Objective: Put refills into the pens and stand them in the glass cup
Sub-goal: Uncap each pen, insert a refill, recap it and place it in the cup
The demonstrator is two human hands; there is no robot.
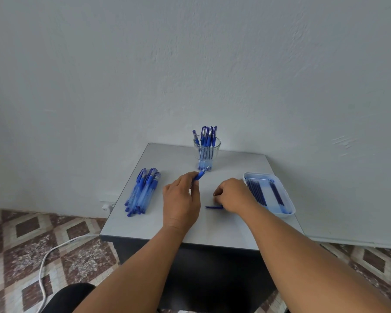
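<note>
I see both forearms reach over the grey desk (235, 222). My left hand (181, 199) has its fingers pinching a blue pen (201, 175), tip aimed at the glass cup (207, 154) of pens just beyond. My right hand (233, 195) curls, fingers touching a blue cap (213, 207). Refills lie in a tray (287, 199) to its right.

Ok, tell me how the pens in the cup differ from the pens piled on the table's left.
The pens in the cup stand upright, caps up, inside the glass cup at the table's far edge. The pile of pens lies flat on the left side, loose, side by side. Both sets are blue with clear barrels and caps on.
</note>
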